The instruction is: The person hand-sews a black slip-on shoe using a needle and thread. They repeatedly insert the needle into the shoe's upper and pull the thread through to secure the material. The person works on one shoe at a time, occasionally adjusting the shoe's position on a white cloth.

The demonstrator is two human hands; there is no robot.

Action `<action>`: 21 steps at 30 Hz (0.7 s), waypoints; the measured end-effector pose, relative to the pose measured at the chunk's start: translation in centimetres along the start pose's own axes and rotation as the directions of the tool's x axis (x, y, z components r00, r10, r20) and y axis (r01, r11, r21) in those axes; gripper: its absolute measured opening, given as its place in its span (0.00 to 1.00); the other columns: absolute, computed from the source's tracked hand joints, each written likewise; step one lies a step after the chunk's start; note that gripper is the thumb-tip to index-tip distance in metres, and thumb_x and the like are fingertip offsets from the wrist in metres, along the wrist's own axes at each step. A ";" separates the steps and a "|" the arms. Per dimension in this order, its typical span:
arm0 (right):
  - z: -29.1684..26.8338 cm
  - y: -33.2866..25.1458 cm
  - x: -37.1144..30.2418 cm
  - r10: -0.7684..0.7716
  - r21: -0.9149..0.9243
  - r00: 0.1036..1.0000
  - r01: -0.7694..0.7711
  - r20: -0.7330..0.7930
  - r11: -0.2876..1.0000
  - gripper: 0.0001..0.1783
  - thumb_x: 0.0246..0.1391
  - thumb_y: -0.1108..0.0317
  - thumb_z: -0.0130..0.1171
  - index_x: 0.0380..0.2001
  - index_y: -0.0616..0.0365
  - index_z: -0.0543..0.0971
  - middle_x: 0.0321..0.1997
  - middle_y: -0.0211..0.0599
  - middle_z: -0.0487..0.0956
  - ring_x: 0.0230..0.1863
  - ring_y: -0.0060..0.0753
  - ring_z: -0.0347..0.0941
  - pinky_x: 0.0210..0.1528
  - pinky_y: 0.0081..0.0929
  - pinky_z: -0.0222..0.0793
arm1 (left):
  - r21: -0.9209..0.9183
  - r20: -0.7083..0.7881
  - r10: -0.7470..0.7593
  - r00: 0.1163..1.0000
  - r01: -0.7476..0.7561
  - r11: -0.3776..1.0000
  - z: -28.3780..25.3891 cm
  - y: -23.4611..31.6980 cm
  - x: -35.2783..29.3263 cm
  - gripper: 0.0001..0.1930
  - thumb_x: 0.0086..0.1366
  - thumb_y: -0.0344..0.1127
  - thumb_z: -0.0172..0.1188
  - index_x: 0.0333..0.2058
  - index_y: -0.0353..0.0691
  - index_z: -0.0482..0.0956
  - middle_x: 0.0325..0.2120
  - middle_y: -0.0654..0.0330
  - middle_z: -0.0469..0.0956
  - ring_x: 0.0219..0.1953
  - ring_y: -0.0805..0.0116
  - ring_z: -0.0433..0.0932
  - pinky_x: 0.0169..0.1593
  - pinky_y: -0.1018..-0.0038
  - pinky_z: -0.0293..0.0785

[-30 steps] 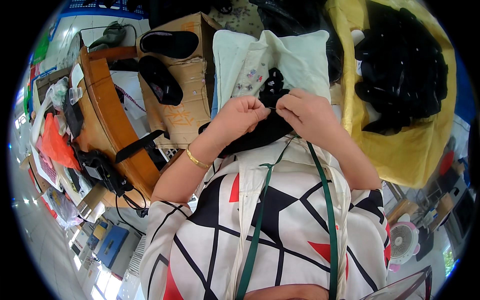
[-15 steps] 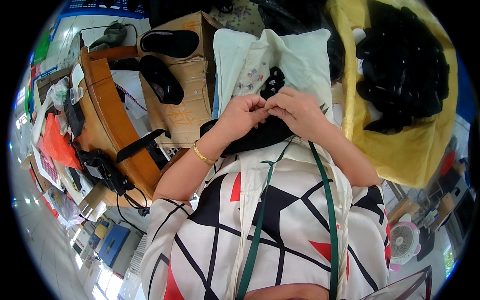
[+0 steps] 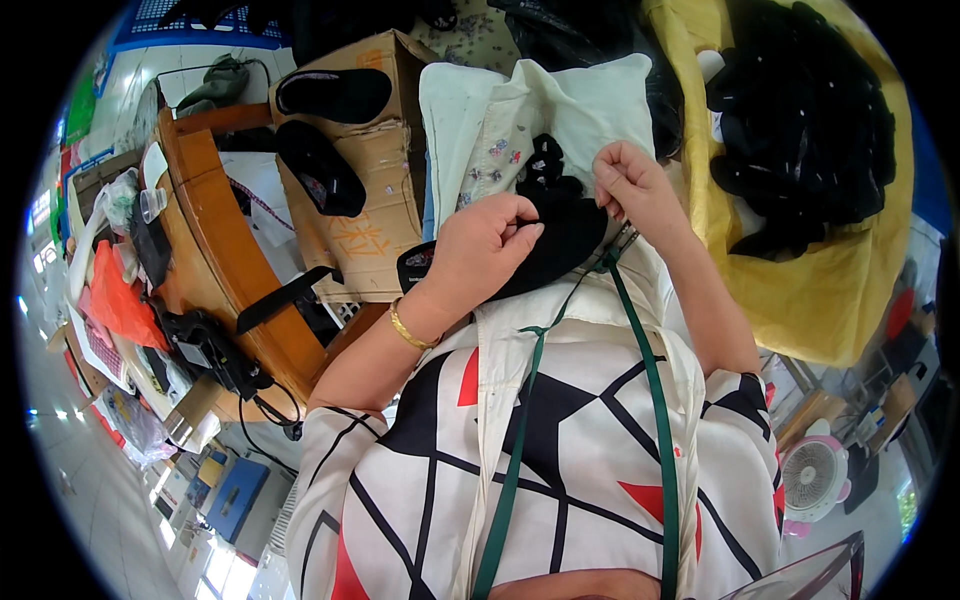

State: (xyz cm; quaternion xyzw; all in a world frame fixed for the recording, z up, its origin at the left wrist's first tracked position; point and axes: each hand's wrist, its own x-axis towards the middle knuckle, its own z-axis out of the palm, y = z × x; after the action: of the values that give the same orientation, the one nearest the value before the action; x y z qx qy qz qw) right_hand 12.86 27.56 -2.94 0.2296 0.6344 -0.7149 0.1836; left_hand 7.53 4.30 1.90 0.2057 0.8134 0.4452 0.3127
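View from above of close handwork. Left hand [image 3: 485, 240] curled, thumb and forefinger pinched together just over dark fabric; nothing visible between the tips, though impossible to rule out something very fine. Right hand [image 3: 635, 185] apart from it, to the right and slightly farther off, with fingers bent inward and thumb pressed close; contents hidden, so impossible to tell of any hold. Between and below both pinches: soft black fabric shoe-like piece [image 3: 565, 245], partly covered by the left hand. Just beyond, on pale mint-white cloth [image 3: 610, 105]: gathered black bundle with small white specks [image 3: 545, 165].

As for progress: apparently partway through work on the black piece, judging by both pinches raised over it; no clear sign of completion, and any finished portion too small to make out. Left of the grip and farther off: two black slip-on shoes [image 3: 335, 95] on brown cardboard box [image 3: 390, 190], outwardly whole. Well to the right: heap of black shoe-like pieces [image 3: 810, 140] in yellow fabric-lined holder [image 3: 810, 310]; impossible to sort into finished and waiting.
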 end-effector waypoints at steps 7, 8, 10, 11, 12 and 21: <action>0.2 -0.6 -0.6 -0.008 -0.007 1.000 0.008 0.004 1.000 0.06 0.66 0.65 0.53 0.37 0.54 0.73 0.24 0.24 0.75 0.23 0.12 0.66 0.25 0.11 0.61 | 0.266 -0.102 0.228 0.968 -0.195 0.944 1.2 -1.1 0.9 0.04 0.59 0.36 0.64 0.30 0.43 0.82 0.25 0.59 0.80 0.30 0.56 0.79 0.33 0.64 0.74; 0.4 -0.9 -0.6 -0.025 -0.009 1.000 0.025 0.003 1.000 0.06 0.65 0.66 0.53 0.37 0.55 0.73 0.24 0.24 0.75 0.23 0.12 0.66 0.25 0.13 0.61 | 0.302 -0.090 0.235 0.968 -0.199 0.932 1.2 -1.1 1.0 0.04 0.59 0.36 0.64 0.30 0.43 0.82 0.25 0.59 0.80 0.30 0.56 0.79 0.33 0.64 0.74; 0.5 -2.0 -0.9 -0.054 -0.023 0.998 0.054 -0.014 0.998 0.05 0.63 0.67 0.54 0.36 0.57 0.74 0.24 0.26 0.76 0.22 0.13 0.66 0.24 0.15 0.62 | 0.361 -0.058 0.258 0.964 -0.220 0.906 1.5 -0.9 1.4 0.04 0.59 0.36 0.64 0.29 0.44 0.82 0.25 0.59 0.80 0.30 0.57 0.79 0.32 0.63 0.74; 0.7 -2.5 -1.1 -0.077 -0.029 0.997 0.076 -0.009 0.997 0.06 0.63 0.67 0.54 0.36 0.58 0.74 0.24 0.26 0.76 0.22 0.13 0.67 0.24 0.15 0.62 | 0.396 -0.052 0.268 0.962 -0.226 0.890 1.6 -0.8 1.5 0.04 0.58 0.36 0.64 0.28 0.44 0.81 0.24 0.59 0.80 0.30 0.57 0.79 0.32 0.63 0.74; 0.9 -3.0 -1.1 -0.100 -0.039 0.995 0.100 -0.005 0.994 0.06 0.63 0.67 0.54 0.36 0.58 0.74 0.24 0.26 0.76 0.22 0.14 0.67 0.25 0.16 0.62 | 0.429 -0.048 0.280 0.959 -0.233 0.873 1.7 -0.6 1.7 0.04 0.58 0.36 0.65 0.28 0.44 0.81 0.23 0.59 0.80 0.29 0.56 0.80 0.32 0.62 0.74; -0.8 -8.8 -2.7 -0.502 0.144 0.838 0.536 -0.214 0.832 0.07 0.64 0.67 0.56 0.36 0.60 0.74 0.26 0.25 0.76 0.28 0.13 0.71 0.28 0.19 0.65 | 0.434 0.013 0.338 0.941 -0.310 0.846 2.1 -0.3 1.6 0.05 0.54 0.31 0.68 0.29 0.38 0.82 0.28 0.57 0.74 0.36 0.55 0.74 0.38 0.65 0.72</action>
State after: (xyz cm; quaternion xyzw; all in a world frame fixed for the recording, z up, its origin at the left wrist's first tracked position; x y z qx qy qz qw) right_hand 10.26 29.45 5.74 0.1243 0.6117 -0.7754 -0.0954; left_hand 7.77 6.42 0.28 0.3897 0.8544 0.3073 0.1538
